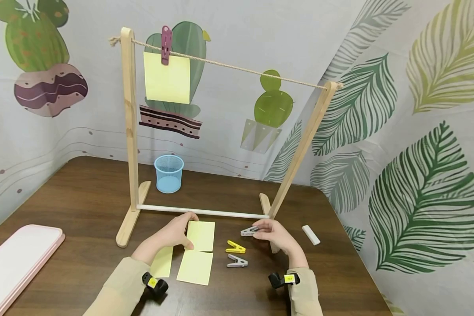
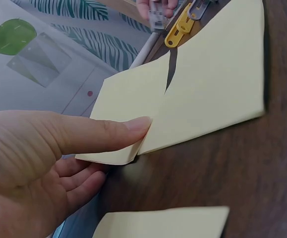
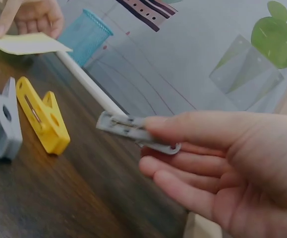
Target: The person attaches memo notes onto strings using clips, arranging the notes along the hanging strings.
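Note:
My left hand point(image 1: 176, 231) pinches the left edge of a pale yellow paper square point(image 1: 201, 235), thumb on top and fingers beneath; the sheet lifts off the table at that edge in the left wrist view. A second yellow square point(image 1: 195, 267) lies just in front of it, and a third point(image 1: 163, 262) is partly hidden under my left forearm. Between thumb and fingers, my right hand point(image 1: 275, 233) holds a grey clothespin point(image 3: 126, 128) above the table. A yellow clothespin point(image 1: 235, 247) and another grey clothespin point(image 1: 237, 261) lie between the hands.
A wooden frame point(image 1: 129, 118) with a rope point(image 1: 229, 66) stands behind; a purple clothespin point(image 1: 166, 46) holds a yellow square point(image 1: 167, 81) on the rope. A blue mesh cup point(image 1: 169, 174) stands behind the white bar point(image 1: 205, 212). A white block point(image 1: 311, 235) lies right, a white-pink case point(image 1: 21, 263) left.

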The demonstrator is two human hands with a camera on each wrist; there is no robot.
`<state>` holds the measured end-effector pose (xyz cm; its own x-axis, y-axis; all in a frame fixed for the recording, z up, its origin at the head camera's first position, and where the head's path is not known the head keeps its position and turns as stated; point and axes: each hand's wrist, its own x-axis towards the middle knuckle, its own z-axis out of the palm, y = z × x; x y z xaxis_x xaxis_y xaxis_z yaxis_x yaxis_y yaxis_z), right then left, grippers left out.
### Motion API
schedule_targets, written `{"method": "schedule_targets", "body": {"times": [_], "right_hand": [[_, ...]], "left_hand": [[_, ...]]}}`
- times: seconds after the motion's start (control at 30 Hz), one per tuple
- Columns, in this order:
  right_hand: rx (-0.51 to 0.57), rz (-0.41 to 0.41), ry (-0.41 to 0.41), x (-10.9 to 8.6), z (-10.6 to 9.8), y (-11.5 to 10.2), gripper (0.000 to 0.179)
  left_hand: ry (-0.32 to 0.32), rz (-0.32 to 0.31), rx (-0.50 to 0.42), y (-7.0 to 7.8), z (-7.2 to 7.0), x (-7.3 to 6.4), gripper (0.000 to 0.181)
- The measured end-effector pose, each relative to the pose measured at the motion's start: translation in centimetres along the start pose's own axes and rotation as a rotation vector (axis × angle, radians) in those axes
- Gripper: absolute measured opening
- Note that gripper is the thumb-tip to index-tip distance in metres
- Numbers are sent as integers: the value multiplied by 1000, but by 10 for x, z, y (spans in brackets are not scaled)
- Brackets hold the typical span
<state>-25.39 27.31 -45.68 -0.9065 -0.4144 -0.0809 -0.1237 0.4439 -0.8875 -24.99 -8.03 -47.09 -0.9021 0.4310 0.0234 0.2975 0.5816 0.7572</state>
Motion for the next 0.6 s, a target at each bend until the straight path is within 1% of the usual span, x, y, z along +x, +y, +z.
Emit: {"method": "schedule_targets", "body": {"times": [0.17,0.27,0.47,0.6], "right_hand": [[95,-13,61,3,2,1,40],[165,-15,78,4,4,2,42],[284,5,122,7,8,1,45],[366,22,167,9,12,0,45]], "left_hand": [[-19,-5,-59,-1,0,-1,73],[-22,-11,-100,-1,0,-1,75],[20,-67,-148,-4,1,0,79],[69,-124,-170,-5,2,1,68]]}}
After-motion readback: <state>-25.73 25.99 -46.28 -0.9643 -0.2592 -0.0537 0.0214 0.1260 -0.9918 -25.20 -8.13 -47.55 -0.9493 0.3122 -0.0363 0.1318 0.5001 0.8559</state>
